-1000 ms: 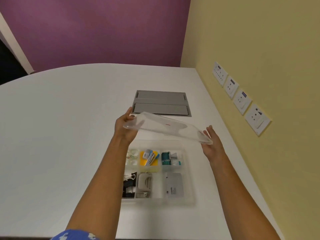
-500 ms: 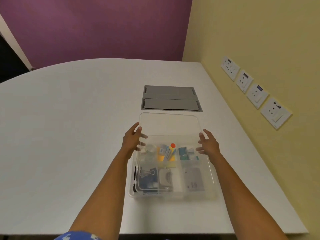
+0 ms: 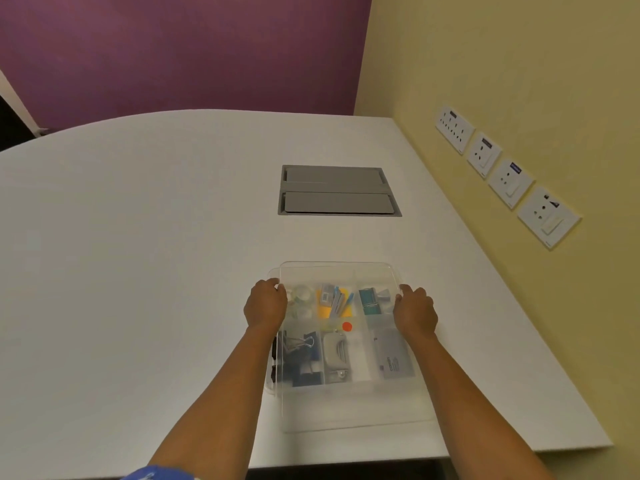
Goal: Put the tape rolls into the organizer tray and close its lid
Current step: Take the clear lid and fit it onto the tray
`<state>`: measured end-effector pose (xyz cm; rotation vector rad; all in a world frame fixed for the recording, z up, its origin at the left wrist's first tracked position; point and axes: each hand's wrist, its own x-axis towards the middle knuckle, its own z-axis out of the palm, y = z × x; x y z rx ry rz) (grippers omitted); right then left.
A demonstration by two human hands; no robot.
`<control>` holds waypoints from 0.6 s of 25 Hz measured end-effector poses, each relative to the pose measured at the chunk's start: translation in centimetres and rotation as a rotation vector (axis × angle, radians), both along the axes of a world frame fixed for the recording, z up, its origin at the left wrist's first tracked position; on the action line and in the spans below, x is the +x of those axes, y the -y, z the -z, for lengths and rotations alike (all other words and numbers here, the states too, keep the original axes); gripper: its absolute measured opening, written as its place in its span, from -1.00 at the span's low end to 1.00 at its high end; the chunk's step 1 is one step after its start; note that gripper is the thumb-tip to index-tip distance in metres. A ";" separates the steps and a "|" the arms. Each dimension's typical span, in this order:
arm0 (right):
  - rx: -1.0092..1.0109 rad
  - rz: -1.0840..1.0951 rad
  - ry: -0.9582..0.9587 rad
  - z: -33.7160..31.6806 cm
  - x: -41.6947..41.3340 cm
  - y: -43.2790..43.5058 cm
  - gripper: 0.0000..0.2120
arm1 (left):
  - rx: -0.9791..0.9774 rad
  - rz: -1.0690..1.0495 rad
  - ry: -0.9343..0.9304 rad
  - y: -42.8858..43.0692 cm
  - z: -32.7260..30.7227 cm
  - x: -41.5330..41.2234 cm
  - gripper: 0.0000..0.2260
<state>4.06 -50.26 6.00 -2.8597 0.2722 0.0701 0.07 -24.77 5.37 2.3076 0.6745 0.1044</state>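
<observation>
A clear organizer tray (image 3: 273, 388) stands on the white table near its front edge. The clear lid (image 3: 349, 415) lies over it, shifted a little toward me and to the right. Clear tape rolls (image 3: 302, 294) sit in the tray's far left compartment, seen through the lid. My left hand (image 3: 266, 303) grips the lid's left edge with curled fingers. At the lid's right edge my right hand (image 3: 415, 312) grips it the same way.
Other compartments hold binder clips (image 3: 302, 342), a small hole punch (image 3: 335, 355), sticky notes and a card pack (image 3: 394, 358). A grey cable hatch (image 3: 337, 191) is set into the table beyond the tray. Wall sockets (image 3: 507, 176) line the yellow wall at right.
The lid came down from a tilted hold above the tray and now lies over it. Both hands moved from flat, open fingers to curled grips on the lid's side edges.
</observation>
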 end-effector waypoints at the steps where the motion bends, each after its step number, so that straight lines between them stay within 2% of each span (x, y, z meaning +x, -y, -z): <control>1: -0.002 0.003 -0.006 0.3 0.0 0.0 -0.63 | 0.022 0.008 -0.018 0.0 0.2 0.1 -0.68; 10: 0.022 0.058 0.071 0.7 2.0 -0.3 -0.61 | 0.081 -0.029 0.032 0.2 1.1 1.2 -0.63; 15: 0.115 0.058 0.009 1.4 3.1 -0.1 -0.56 | -0.010 -0.054 -0.001 0.1 1.9 1.8 -0.60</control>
